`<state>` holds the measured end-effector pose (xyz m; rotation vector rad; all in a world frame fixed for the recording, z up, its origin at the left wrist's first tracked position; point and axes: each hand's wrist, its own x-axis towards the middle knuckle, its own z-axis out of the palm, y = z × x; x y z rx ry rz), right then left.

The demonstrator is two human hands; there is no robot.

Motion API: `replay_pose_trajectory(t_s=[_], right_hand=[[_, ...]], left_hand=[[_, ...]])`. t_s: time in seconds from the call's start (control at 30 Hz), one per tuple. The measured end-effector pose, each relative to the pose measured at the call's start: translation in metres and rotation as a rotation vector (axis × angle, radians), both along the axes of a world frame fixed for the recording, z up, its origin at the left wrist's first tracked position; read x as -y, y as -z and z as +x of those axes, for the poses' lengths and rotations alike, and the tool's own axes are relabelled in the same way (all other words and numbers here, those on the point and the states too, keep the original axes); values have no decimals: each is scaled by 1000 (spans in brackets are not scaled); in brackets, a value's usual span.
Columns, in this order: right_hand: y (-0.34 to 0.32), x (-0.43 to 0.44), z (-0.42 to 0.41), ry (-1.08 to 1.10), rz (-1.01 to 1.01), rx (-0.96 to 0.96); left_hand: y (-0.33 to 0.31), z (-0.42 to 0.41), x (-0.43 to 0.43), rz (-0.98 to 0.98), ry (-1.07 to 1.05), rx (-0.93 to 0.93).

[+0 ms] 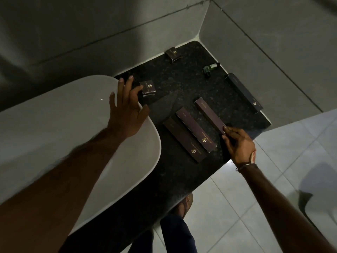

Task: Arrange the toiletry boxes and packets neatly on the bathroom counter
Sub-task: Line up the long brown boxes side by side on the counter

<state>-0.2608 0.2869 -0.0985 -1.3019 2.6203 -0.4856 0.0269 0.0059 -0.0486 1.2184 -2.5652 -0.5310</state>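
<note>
Right hand (237, 143) grips 1 long maroon cardboard box (209, 114) beside 2 aligned ones; left hand (125, 108) spread, empty — small boxes, upper frame, remain scattered on black speckled desk (182, 84).

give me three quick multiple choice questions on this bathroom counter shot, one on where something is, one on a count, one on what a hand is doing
1. Where is the small green bottle?
A. in the white basin
B. on the black speckled stone counter, near the back corner
C. on the floor

2. How many long dark purple boxes are on the counter?
A. two
B. four
C. six

3. What is the right hand doing?
A. gripping the near end of a long dark purple box
B. hanging empty
C. holding the bottle

Answers: 1 B, it lies by the wall corner. 2 B, three near the front, one along the side wall. 3 A, fingertips pinch the box's end.
</note>
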Motion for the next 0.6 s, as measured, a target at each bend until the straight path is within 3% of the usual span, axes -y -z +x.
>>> replay_pose_trajectory(t_s=[0.2,0.47,0.6], right_hand=[[-20,11,-32,145,-98,-93],[-24,70,-132,106,192,-139],[-17,60,-118,163,115,-153]], left_hand=[[2,1,1,-15,25,7],[4,1,0,-7,8,-7],[1,0,-1,20,5,-13]])
